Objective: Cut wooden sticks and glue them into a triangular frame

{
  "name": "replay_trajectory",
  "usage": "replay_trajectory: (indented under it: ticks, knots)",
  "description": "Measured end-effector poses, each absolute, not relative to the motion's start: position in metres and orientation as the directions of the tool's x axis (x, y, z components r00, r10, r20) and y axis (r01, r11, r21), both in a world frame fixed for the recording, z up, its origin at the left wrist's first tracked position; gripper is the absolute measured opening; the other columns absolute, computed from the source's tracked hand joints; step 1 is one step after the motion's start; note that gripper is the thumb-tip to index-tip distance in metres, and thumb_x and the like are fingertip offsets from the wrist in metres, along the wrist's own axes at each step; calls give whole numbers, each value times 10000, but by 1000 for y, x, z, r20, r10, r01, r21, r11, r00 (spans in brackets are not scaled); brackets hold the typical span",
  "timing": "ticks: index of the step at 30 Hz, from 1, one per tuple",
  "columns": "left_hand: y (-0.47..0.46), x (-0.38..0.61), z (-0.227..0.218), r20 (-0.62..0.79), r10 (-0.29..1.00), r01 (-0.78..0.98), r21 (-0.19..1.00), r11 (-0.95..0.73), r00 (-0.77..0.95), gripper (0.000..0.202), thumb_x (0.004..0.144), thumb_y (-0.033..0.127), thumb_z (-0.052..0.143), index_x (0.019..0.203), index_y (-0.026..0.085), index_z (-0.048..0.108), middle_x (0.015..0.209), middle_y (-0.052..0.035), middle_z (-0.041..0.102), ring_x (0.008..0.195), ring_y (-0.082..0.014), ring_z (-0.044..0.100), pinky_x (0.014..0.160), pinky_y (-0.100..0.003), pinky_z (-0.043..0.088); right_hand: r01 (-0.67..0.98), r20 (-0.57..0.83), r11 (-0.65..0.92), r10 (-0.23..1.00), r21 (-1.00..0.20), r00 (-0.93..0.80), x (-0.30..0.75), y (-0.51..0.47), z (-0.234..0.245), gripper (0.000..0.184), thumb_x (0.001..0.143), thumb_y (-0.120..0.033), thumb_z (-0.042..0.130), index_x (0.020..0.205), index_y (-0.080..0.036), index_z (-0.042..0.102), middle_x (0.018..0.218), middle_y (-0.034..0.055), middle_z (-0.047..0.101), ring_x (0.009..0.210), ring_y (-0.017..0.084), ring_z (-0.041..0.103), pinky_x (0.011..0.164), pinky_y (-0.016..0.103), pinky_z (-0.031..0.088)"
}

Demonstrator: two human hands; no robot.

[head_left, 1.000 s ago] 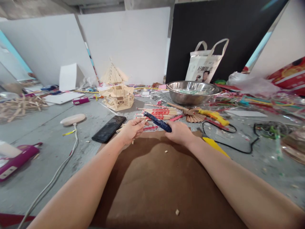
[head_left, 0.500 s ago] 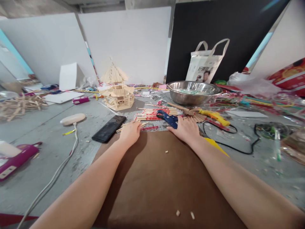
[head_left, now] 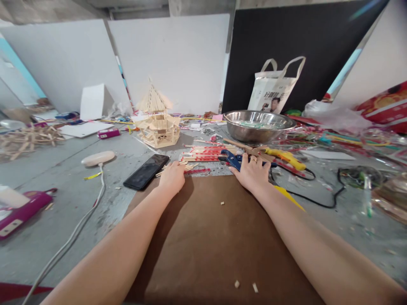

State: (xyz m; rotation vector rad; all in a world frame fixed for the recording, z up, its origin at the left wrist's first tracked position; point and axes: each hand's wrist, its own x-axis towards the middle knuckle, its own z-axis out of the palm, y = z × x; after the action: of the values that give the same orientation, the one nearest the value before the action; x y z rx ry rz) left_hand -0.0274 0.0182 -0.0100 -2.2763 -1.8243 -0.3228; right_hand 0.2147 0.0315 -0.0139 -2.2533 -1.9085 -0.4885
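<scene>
My left hand [head_left: 172,179] rests at the brown sheet's [head_left: 206,228] far edge, fingers curled down on some short wooden sticks [head_left: 191,167] that show on both sides of it. Beside it on the left lies a black phone [head_left: 146,171]. My right hand [head_left: 253,173] is closed over a pair of blue pliers [head_left: 233,160], whose ends stick out left and right of the fingers. Between and beyond the hands lies a row of disposable chopsticks [head_left: 205,153] with red and white wrappers. Farther back stands a small wooden pavilion model [head_left: 159,127].
A steel bowl [head_left: 259,134] stands behind my right hand, near a yellow-handled tool [head_left: 286,159] with a black cord. A white cable [head_left: 95,203] crosses the left side. At the far left lies a purple power strip [head_left: 25,214]; a white tote bag [head_left: 270,91] stands at the back.
My right hand and the pliers have shifted slightly right, and the pliers have turned, so more of them shows. My left hand has drawn back a little along the sticks.
</scene>
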Motion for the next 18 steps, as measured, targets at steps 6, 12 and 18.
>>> replay_trajectory:
  ticks: [6,12,18]
  knots:
    - [15,-25,-11,374,902,974,-14,-227,216,291,759,200,342,937,147,567,924,-105,542,859,-222,471,763,-348,367,983,427,-112,903,143,41,215,29,-14,462,799,-372,297,1171,-105,362,1214,168,366,1121,314,264,848,606,35]
    - [6,-12,-9,406,820,896,8,-444,403,284,773,235,359,1009,202,514,1094,-56,509,1006,-213,425,849,-376,302,959,471,222,836,176,-280,199,19,-5,354,818,-198,258,1120,-156,436,1196,98,426,1149,246,249,911,531,57]
    - [-10,9,-11,212,684,690,59,-722,698,361,795,426,323,1050,209,457,1122,-58,491,1008,-187,445,853,-356,315,940,212,322,916,112,-340,176,24,7,341,810,-156,250,1072,-115,464,1061,134,519,994,207,427,819,319,301]
